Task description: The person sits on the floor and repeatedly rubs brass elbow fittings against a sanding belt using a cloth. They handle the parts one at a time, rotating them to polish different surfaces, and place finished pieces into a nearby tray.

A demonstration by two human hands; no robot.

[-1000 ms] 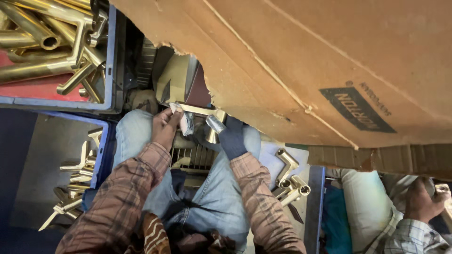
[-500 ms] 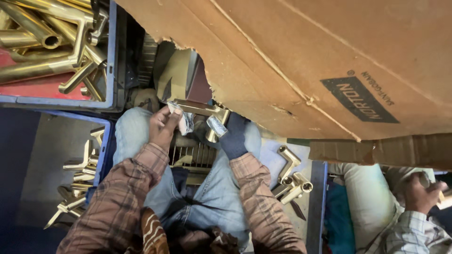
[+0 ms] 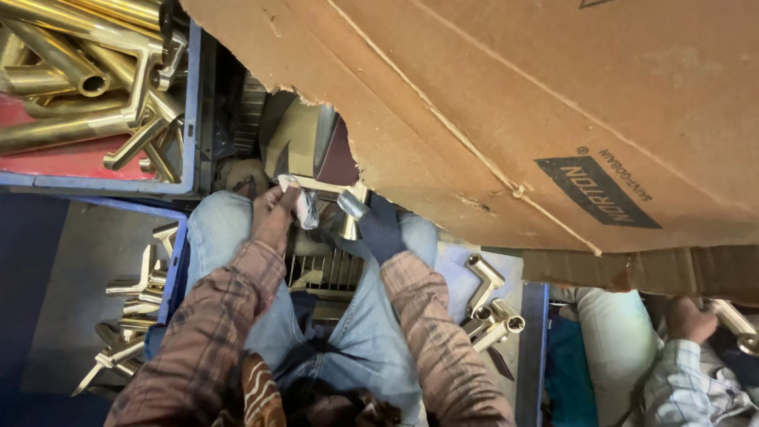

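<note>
1. The left hand (image 3: 273,212), bare, has its fingers closed on one end of a brass fitting (image 3: 332,194), at 12 o'clock from the knees.
2. The right hand (image 3: 379,229), in a dark glove, grips the fitting's other end.
3. A cardboard sheet (image 3: 514,103) overhangs at 1 o'clock.
4. A blue tray (image 3: 186,103) of brass tubes sits at 10 o'clock.
5. Loose fittings (image 3: 490,308) lie at 3 o'clock.
6. Another person's hand (image 3: 688,320) is at 4 o'clock.

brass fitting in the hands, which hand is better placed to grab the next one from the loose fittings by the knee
Probably the right. The gloved right hand sits on the same side as the loose fittings. The bare left hand holds the brass fitting with a cloth.
</note>
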